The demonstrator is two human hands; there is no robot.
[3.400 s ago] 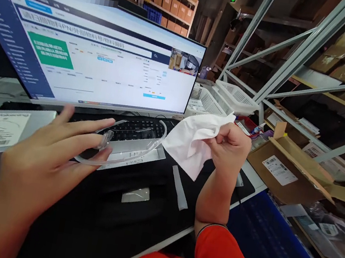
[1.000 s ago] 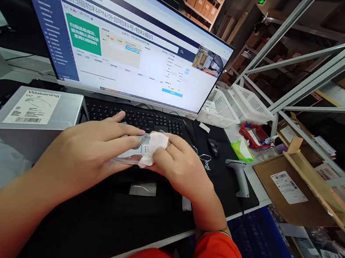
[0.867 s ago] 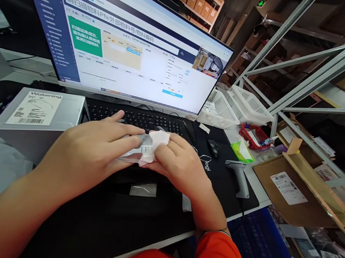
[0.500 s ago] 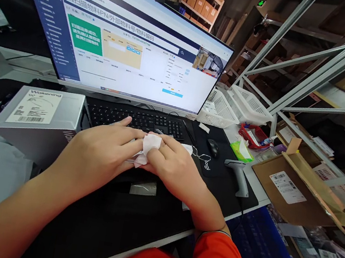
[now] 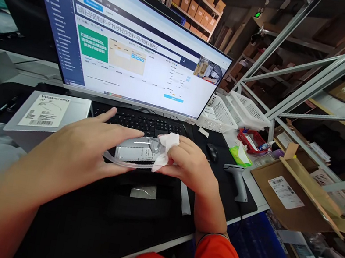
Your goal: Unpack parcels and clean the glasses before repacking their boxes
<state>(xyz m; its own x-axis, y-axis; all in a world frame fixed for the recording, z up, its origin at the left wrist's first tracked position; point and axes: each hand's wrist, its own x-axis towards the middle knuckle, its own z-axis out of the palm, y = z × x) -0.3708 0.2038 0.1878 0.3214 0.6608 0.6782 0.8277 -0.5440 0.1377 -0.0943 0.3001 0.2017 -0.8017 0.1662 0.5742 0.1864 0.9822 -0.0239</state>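
My left hand (image 5: 82, 146) is closed around the left end of a clear plastic visor-like device (image 5: 133, 152), thumb side up. A printed label shows through its front; the exact kind is unclear. My right hand (image 5: 191, 161) pinches a crumpled white tissue (image 5: 166, 148) against the device's right end, hiding that end. Both hands are above the black desk mat, just in front of the keyboard (image 5: 140, 122). Left of them stands a silver box (image 5: 79, 108), its "Wakening" label showing a picture of similar eyewear.
A monitor (image 5: 155, 72) stands behind the keyboard. To the right are a mouse (image 5: 211, 152), a barcode scanner (image 5: 237, 182), a tissue pack (image 5: 240, 155), white baskets (image 5: 219, 117) and an open cardboard box (image 5: 283, 197). A small clear packet (image 5: 143, 191) lies in front.
My hands have drawn apart, so the device's front now shows between them. The tissue has moved right with my right hand. The view has shifted slightly.
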